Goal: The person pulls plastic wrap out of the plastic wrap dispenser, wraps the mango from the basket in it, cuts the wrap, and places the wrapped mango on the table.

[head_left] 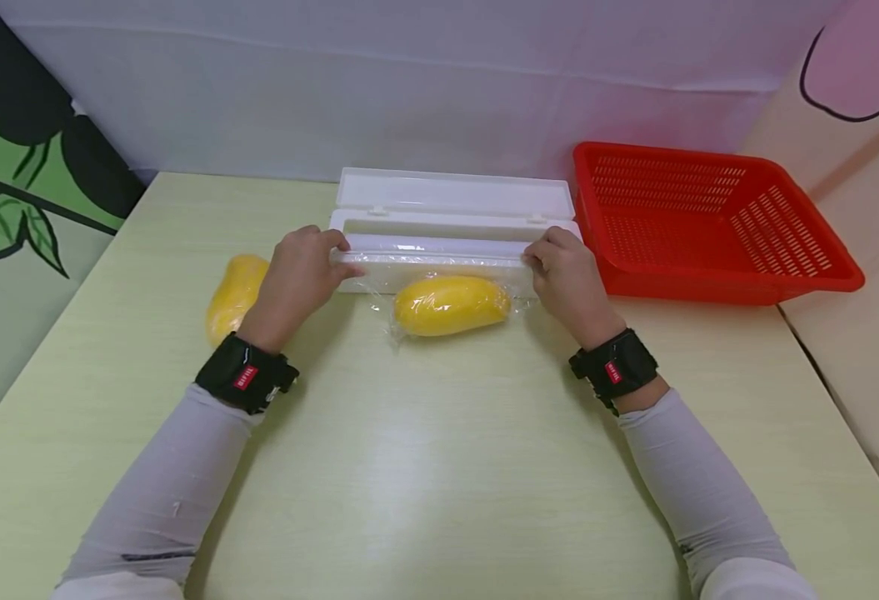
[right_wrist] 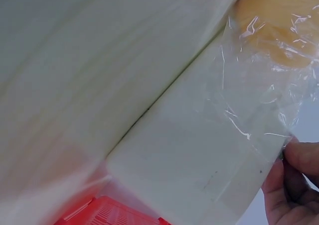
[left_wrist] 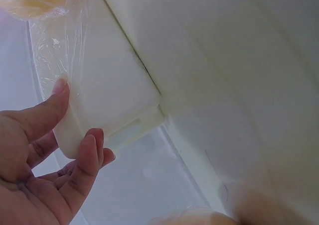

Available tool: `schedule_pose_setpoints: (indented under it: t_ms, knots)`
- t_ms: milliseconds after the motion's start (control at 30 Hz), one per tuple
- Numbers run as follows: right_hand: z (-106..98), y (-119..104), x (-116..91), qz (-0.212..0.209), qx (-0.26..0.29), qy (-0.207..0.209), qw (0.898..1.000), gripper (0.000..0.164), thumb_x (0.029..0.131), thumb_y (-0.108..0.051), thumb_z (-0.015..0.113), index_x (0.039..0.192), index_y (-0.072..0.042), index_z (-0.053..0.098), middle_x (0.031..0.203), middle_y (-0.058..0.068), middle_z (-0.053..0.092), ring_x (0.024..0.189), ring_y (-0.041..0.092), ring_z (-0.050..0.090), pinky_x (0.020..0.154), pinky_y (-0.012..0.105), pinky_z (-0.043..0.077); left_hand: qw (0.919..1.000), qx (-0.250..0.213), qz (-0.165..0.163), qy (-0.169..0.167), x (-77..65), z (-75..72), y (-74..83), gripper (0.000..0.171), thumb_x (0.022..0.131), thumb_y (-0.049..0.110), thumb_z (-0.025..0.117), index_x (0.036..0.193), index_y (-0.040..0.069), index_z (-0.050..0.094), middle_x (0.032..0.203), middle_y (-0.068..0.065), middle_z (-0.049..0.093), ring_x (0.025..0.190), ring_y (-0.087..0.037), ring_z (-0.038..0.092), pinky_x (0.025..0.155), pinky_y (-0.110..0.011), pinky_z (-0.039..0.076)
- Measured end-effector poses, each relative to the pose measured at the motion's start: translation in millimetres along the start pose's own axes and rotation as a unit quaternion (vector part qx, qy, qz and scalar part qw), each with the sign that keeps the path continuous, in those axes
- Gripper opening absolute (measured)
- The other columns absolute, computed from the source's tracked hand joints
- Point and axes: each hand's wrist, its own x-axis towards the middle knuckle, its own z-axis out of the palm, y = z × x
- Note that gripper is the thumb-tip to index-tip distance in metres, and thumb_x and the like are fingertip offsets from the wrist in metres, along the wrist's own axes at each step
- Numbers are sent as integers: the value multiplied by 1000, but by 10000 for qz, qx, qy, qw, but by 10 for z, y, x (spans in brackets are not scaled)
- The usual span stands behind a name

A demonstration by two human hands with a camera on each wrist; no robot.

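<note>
A white cling film dispenser (head_left: 439, 225) stands at the back of the table with its lid raised. Clear plastic wrap (head_left: 379, 287) comes over its front edge, down to a yellow oblong fruit (head_left: 451, 306) that it covers. At the dispenser's left end, my left hand (head_left: 300, 275) grips the wrap's edge, its thumb (left_wrist: 60, 88) on the film and other fingers around the box corner. My right hand (head_left: 568, 279) pinches the film at the right end between thumb and fingertips (right_wrist: 291, 148). A second yellow fruit (head_left: 235, 296) lies partly behind my left hand.
A red perforated basket (head_left: 716, 287) stands right of the dispenser, close against its end. The light wooden table (head_left: 424, 467) extends toward me, and a pale cloth wall (head_left: 349, 100) rises behind it.
</note>
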Motion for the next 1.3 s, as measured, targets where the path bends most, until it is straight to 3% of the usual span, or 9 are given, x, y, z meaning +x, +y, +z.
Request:
schedule_pose_setpoints:
  t_ms: [1300]
  knots:
    - [61, -35, 51, 215, 67, -138, 9997, 11, 91, 2, 67, 98, 7, 74, 88, 17, 59, 84, 31, 55, 80, 38, 52, 10000, -21, -40, -78, 28, 15, 3, 39, 85, 23, 81, 110, -5, 69, 86, -20, 63, 77, -31, 49, 67, -37, 40]
